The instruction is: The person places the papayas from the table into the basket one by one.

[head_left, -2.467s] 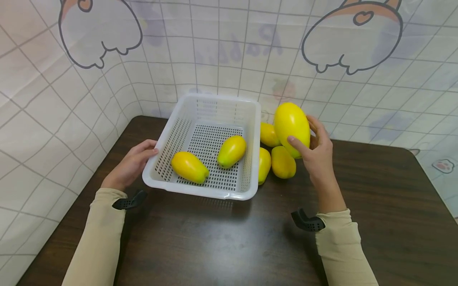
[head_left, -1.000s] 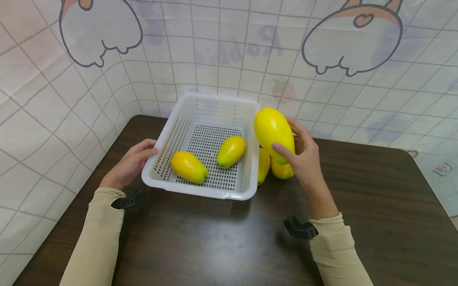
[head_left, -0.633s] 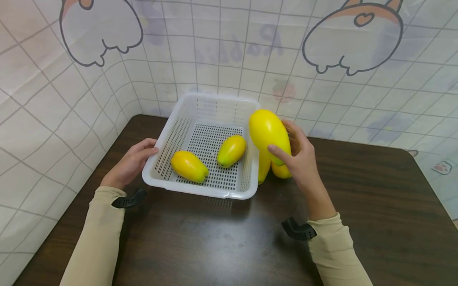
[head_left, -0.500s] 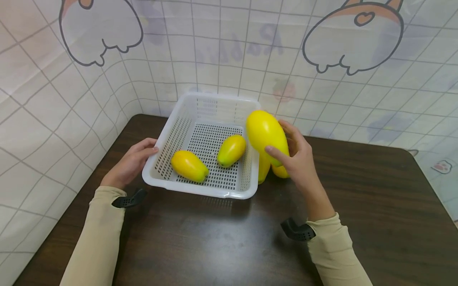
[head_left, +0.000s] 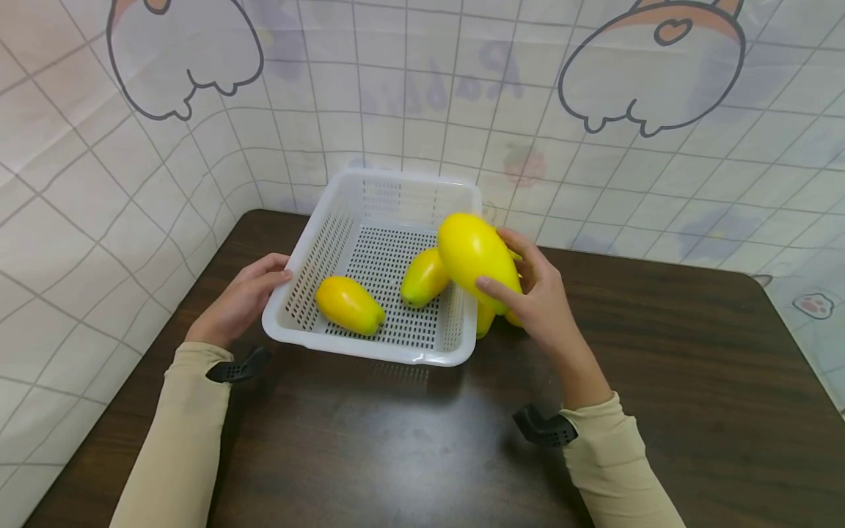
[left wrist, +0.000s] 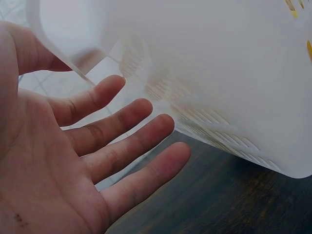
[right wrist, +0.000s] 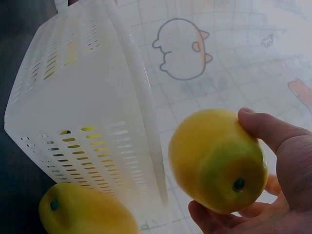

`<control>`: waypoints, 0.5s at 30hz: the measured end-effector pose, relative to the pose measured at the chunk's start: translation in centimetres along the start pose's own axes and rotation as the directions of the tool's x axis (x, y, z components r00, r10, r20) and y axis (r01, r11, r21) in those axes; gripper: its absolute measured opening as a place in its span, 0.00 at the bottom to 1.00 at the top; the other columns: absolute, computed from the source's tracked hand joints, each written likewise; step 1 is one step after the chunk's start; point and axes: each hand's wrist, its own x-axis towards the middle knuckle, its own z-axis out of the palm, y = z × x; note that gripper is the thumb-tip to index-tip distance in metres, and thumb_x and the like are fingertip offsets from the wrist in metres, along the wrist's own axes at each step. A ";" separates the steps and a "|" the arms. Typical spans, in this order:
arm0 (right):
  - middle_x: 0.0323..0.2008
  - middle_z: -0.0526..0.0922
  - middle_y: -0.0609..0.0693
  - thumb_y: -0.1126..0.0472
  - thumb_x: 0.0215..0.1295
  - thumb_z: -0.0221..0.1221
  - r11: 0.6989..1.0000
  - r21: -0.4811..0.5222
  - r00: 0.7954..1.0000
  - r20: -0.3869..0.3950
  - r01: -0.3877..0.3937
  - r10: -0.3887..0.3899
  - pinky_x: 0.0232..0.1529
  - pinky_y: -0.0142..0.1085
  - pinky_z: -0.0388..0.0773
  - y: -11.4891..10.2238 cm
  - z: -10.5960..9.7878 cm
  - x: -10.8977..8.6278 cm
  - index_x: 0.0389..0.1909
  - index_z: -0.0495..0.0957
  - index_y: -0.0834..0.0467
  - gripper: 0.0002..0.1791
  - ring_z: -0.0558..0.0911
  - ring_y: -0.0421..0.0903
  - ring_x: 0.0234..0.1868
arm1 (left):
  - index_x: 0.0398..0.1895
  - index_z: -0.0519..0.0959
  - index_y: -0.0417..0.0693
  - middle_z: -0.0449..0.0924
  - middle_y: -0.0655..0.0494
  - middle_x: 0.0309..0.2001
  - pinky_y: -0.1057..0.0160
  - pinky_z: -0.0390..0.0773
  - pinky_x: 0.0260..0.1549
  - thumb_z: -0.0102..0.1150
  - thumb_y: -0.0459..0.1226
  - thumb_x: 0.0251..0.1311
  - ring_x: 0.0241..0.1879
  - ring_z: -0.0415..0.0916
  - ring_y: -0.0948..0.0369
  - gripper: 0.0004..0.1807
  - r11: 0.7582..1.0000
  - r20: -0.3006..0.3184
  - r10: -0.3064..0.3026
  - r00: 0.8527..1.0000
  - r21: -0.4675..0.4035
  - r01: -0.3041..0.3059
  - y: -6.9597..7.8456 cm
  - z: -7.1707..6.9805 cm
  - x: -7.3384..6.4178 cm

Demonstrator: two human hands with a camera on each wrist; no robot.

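1 yellow fruit point(head_left: 474, 257) in right hand point(head_left: 543, 299)

Table point(head_left: 693, 367): dark brown wood grain, rounded far corners, glossy top with a soft bright glare patch point(head_left: 422, 469) at the near middle. Backdrop point(head_left: 370, 132): white, grey grid lines, visible creases, covers back and left sides, curves through the corner behind the table. Prints on it: two outlined animal rumps point(head_left: 650, 70) with orange patches and hearts, pale purple mirrored lettering point(head_left: 469, 81), faint strawberry point(head_left: 524, 165), paw print point(head_left: 813, 306) far right.
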 end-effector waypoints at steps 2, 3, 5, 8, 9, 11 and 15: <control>0.65 0.68 0.45 0.58 0.62 0.63 1.000 0.008 1.000 0.019 0.002 -0.002 0.47 0.31 0.79 0.0 0.1 0.0 0.69 0.63 0.43 0.35 0.76 0.50 0.56 | 0.61 0.64 0.53 0.69 0.54 0.58 0.59 0.82 0.46 0.43 0.50 0.72 0.47 0.79 0.63 0.20 1.000 -0.002 0.003 1.000 0.006 -0.003 0.0 0.0 0.0; 0.66 0.67 0.45 0.58 0.62 0.63 1.000 0.010 1.000 0.028 0.004 -0.004 0.47 0.31 0.80 0.0 0.1 0.0 0.69 0.63 0.43 0.35 0.76 0.50 0.56 | 0.61 0.64 0.52 0.69 0.55 0.58 0.59 0.82 0.46 0.43 0.50 0.72 0.47 0.79 0.63 0.20 1.000 -0.002 0.005 1.000 0.008 -0.005 0.0 0.1 0.0; 0.67 0.66 0.45 0.59 0.61 0.64 1.000 0.012 0.999 0.041 0.003 -0.003 0.46 0.32 0.80 0.0 0.2 0.0 0.69 0.63 0.44 0.35 0.76 0.51 0.56 | 0.62 0.63 0.51 0.69 0.55 0.57 0.60 0.81 0.46 0.42 0.50 0.73 0.47 0.80 0.63 0.21 1.000 -0.001 0.008 1.000 0.012 -0.008 0.0 0.1 0.0; 0.67 0.66 0.45 0.58 0.61 0.64 1.000 -0.011 0.999 0.055 0.000 0.001 0.45 0.32 0.80 0.1 0.2 -0.1 0.69 0.62 0.44 0.36 0.76 0.52 0.57 | 0.62 0.63 0.50 0.70 0.56 0.56 0.61 0.81 0.46 0.42 0.50 0.73 0.47 0.80 0.63 0.21 1.000 0.000 0.008 1.000 0.011 -0.008 0.1 0.1 0.0; 0.67 0.66 0.45 0.58 0.61 0.64 1.000 -0.022 0.998 0.058 -0.002 0.003 0.45 0.32 0.80 0.1 0.2 0.0 0.69 0.62 0.44 0.36 0.76 0.52 0.57 | 0.62 0.63 0.50 0.70 0.56 0.56 0.61 0.81 0.45 0.42 0.50 0.73 0.47 0.80 0.63 0.21 1.000 0.000 0.008 1.000 0.010 -0.008 0.1 0.1 0.0; 0.67 0.66 0.45 0.57 0.61 0.64 0.999 -0.042 0.998 0.065 -0.003 0.006 0.45 0.33 0.80 0.1 0.2 0.0 0.70 0.62 0.44 0.36 0.77 0.52 0.56 | 0.62 0.64 0.51 0.70 0.57 0.56 0.61 0.81 0.45 0.43 0.50 0.73 0.47 0.80 0.63 0.21 1.000 -0.002 0.006 1.000 0.011 -0.006 0.1 0.1 0.0; 0.67 0.66 0.45 0.55 0.61 0.64 0.998 -0.065 0.997 0.077 -0.008 0.013 0.46 0.35 0.80 0.1 0.2 0.0 0.70 0.61 0.43 0.36 0.77 0.52 0.55 | 0.61 0.64 0.52 0.70 0.57 0.56 0.60 0.82 0.45 0.43 0.50 0.72 0.46 0.80 0.63 0.20 1.000 -0.006 0.002 1.000 0.010 -0.002 0.1 0.1 0.0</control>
